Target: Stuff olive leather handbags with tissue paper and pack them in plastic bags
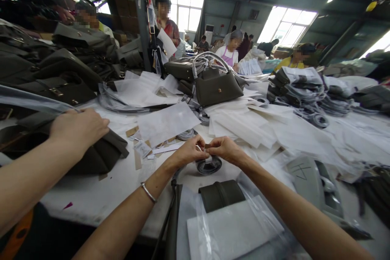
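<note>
My left hand [192,149], with a silver bangle on its wrist, and my right hand [226,149] meet in the middle of the table. Their thumbs and fingers pinch at the top of a coiled bag strap [210,166] that looks wrapped in clear plastic. A small dark end shows between the fingertips; its details are too small to tell. Just below, close to my body, an olive-grey handbag [222,195] lies with clear plastic over it and a white sheet [234,227] on top.
From the left, another person's hand [78,126] rests on a dark handbag [102,152]. White sheets [169,124] and paper scraps cover the table. An upright handbag [217,87] stands behind. Bags pile up at left and right; several people work beyond. A grey tape dispenser-like object [307,183] lies right.
</note>
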### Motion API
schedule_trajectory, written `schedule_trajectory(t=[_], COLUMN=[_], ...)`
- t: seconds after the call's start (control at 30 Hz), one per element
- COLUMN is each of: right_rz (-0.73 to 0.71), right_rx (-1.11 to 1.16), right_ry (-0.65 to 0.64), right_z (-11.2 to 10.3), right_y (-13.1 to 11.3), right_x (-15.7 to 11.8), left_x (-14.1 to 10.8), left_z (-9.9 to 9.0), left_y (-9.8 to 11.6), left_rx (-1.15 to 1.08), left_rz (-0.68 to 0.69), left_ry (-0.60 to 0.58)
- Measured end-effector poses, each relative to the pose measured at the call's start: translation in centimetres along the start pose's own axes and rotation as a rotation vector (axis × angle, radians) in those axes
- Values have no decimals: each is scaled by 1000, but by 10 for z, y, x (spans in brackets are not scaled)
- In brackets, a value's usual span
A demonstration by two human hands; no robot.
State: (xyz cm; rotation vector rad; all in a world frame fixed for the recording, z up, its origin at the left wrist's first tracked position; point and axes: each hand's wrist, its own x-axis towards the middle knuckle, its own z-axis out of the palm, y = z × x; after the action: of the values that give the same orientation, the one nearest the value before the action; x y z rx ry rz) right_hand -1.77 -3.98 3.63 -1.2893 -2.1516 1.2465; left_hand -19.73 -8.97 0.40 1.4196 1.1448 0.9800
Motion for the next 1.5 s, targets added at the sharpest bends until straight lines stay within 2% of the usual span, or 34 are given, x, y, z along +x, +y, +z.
schedule_trajectory(t=[0.23,0.47,0.73,0.87,0.93,1.03,1.1,1.27,1.4,1.5], right_rz=[-271,-537,-636,-727,-824,-957,-964,-861,-774,-649], right_rx=[-296,-437,-405,-498,-562,-701,-836,-1062,-1056,-922], right_ry=[25,128,192,277,268,156,117,145,169,185], right_z=[-6,-5,-1,0,-2,-7,-9,-4,9,17], right_y=[-15,-3,3,11,15,18,18,19,20,16], right_x=[-18,-26,-32,-31,-31,-37,-44,-60,-67,-77], left_x=[-13,-15,-12,-9,-7,-6,-6,-9,-9,-8], left_z=[1,13,17,14,12,8,5,-1,1,2], left_y=[5,0,7,5,3,1,0,-2,-3,-2], left_rx=[115,76,-53,-101,-121,-157,-185,-238,-240,-218], left_rz=[-4,-48,-111,-135,-149,-170,-179,-180,-182,-202], left_ry=[-85,-62,-63,-49,-43,-44,-56,-78,-59,-28])
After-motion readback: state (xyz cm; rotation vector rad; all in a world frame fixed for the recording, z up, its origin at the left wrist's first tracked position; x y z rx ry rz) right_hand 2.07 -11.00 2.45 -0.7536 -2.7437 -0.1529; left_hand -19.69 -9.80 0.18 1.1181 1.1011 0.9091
